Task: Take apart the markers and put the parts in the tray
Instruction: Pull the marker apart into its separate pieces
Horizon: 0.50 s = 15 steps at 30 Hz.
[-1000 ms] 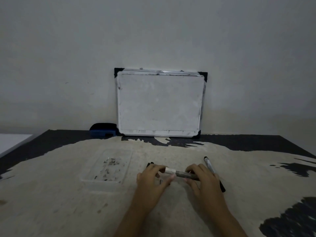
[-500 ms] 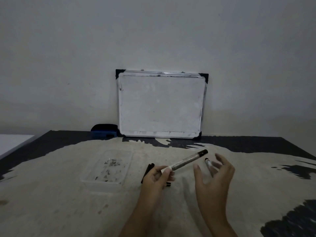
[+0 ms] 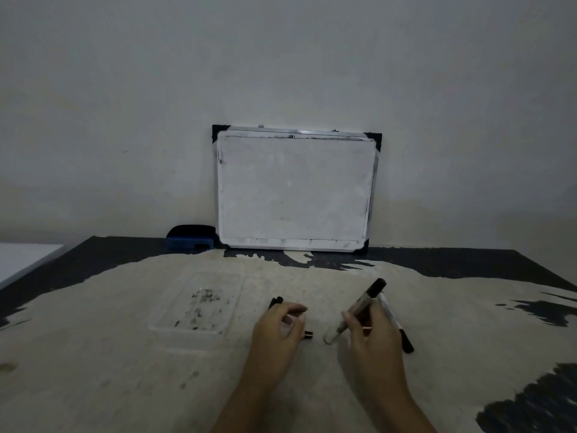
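Observation:
My right hand (image 3: 371, 335) grips a grey-barrelled marker (image 3: 359, 307), tilted with its black cap up and away and its pale end low toward my left hand. My left hand (image 3: 276, 332) hovers a short way left of that end, fingers loosely curled and apart, holding nothing I can make out. A black marker (image 3: 276, 302) lies under my left hand, with one dark end (image 3: 308, 334) showing by my fingertips. Another marker (image 3: 402, 332), white with a black end, lies on the table behind my right hand. The clear plastic tray (image 3: 187, 333) sits left of my left hand with only dark specks inside.
A small whiteboard (image 3: 295, 189) leans on the wall at the back of the table. A blue eraser (image 3: 190, 240) lies beside its lower left corner. The worn tabletop (image 3: 468, 323) has dark patches at the right and back edges.
The marker has passed from my left hand to my right hand, which has closed on its barrel. My left hand has let go and drawn back left.

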Tool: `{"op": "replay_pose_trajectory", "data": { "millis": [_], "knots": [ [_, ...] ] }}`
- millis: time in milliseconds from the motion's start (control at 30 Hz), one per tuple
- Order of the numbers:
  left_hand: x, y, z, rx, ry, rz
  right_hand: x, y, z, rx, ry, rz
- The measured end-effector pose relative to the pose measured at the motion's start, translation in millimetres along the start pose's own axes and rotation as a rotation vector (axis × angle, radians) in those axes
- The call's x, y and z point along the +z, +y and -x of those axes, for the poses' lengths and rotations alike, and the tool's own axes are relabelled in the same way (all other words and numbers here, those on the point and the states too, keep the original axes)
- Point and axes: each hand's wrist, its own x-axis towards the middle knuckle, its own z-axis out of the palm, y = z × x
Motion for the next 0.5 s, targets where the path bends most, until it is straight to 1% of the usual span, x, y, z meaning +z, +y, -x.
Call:
{"op": "replay_pose_trajectory", "data": {
  "millis": [100, 200, 267, 333, 433, 500],
  "knots": [
    [1, -1, 0, 0.007, -0.011, -0.016, -2, 2, -2, -0.039, 0.042, -0.004],
    [3, 0, 0, 0.035, -0.017, -0.056, -1, 7, -4, -0.024, 0.012, 0.004],
    [3, -2, 0, 0.06, -0.017, -0.09, 0, 9, -4, -0.014, 0.026, -0.003],
    [3, -3, 0, 0.063, -0.026, -0.107, -1, 11, -4, -0.05, 0.048, 0.006],
    [3, -3, 0, 0.072, -0.037, -0.143, 0, 9, -3, -0.057, 0.02, 0.06],
    [4, -3, 0, 0.074, -0.043, -0.168, 0, 10, -3, -0.056, 0.045, 0.048]
  ]
}}
